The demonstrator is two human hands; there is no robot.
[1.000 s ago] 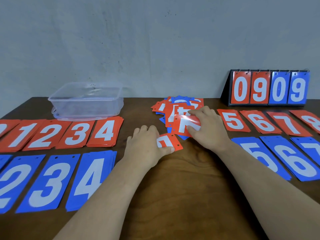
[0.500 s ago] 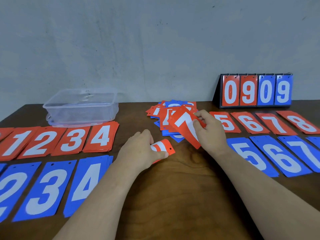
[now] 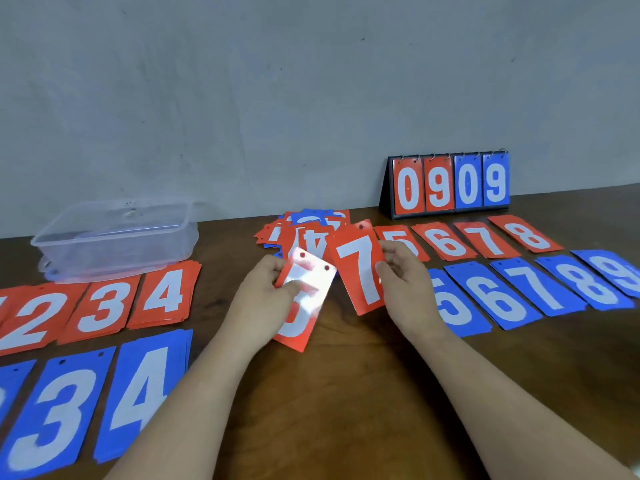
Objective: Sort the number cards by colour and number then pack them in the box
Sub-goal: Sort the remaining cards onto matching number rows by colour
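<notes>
Holding one card apiece, two bare hands meet over the middle of the brown counter (image 3: 346, 410).

- Left hand (image 3: 263, 299): closed on a red card (image 3: 304, 306) washed out by glare; its numeral cannot be read.
- Right hand (image 3: 405, 289): fingers pinched on the edge of a red 7 card (image 3: 358, 268), raised and tilted.
- Unsorted pile (image 3: 304, 230): mixed red and blue cards, just behind the hands.
- Red stacks, left: 2 (image 3: 31, 323), 3 (image 3: 104, 306), 4 (image 3: 164, 292), side by side.
- Blue stacks, left, nearer the viewer: 3 (image 3: 52, 414), 4 (image 3: 142, 389).
- Red row, right: 5 (image 3: 401, 237), partly behind the right hand; 6 (image 3: 446, 240); 7 (image 3: 488, 239); 8 (image 3: 526, 233).
- Blue row, right: 5 (image 3: 457, 310), 6 (image 3: 495, 296), 7 (image 3: 540, 287), 8 (image 3: 588, 282), 9 (image 3: 620, 271).
- Clear plastic box (image 3: 114, 237): far left, behind the red stacks, against the wall.
- Flip scoreboard (image 3: 450, 185): upright at the back right, showing 0 9 0 9.
</notes>
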